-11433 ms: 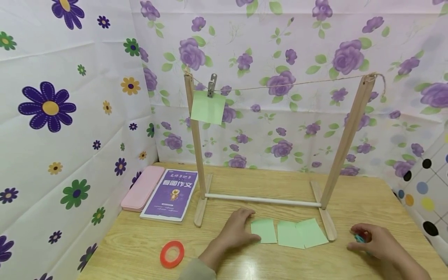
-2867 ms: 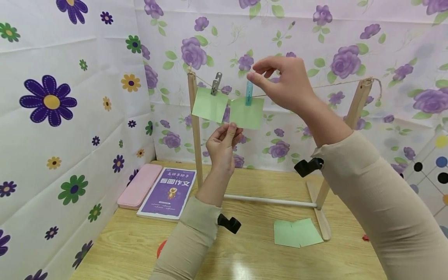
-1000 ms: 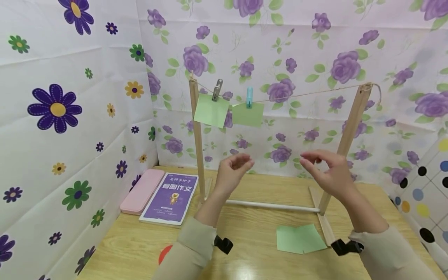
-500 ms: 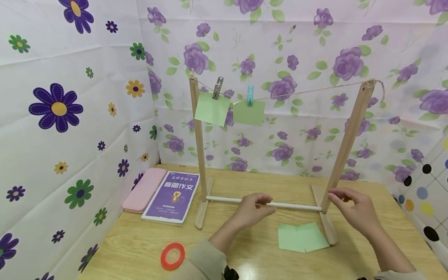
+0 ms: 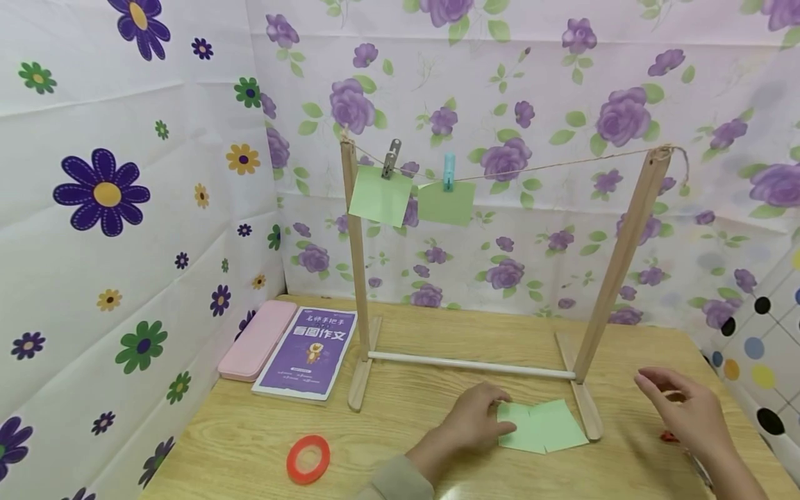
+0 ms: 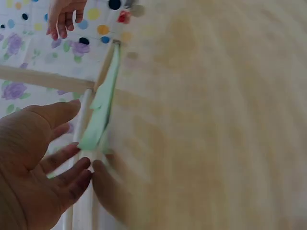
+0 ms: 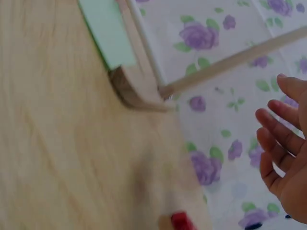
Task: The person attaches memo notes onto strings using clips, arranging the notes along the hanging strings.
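Observation:
Two green paper notes [image 5: 542, 427] lie overlapping on the table by the rack's right foot. My left hand [image 5: 476, 420] is at their left edge, thumb and fingers spread around it; in the left wrist view the fingers are apart beside the paper [image 6: 101, 112]. My right hand [image 5: 684, 413] hovers with loosely bent fingers over a small red object [image 5: 669, 436], holding nothing. On the twine of the wooden rack [image 5: 615, 267], a metal clip [image 5: 390, 160] holds one green note [image 5: 380, 198] and a light blue clothespin [image 5: 448, 172] holds another [image 5: 446, 205].
A red tape roll [image 5: 308, 437] lies at the front left. Behind it are a purple book [image 5: 306, 354] and a pink case [image 5: 258, 340]. A white rod [image 5: 469, 362] joins the rack's feet. Something metallic [image 5: 700, 469] shows partly under my right wrist.
A third note has left the table and hangs under the light blue clothespin. Both hands have let go up there and come down, left to the notes, right to the right side.

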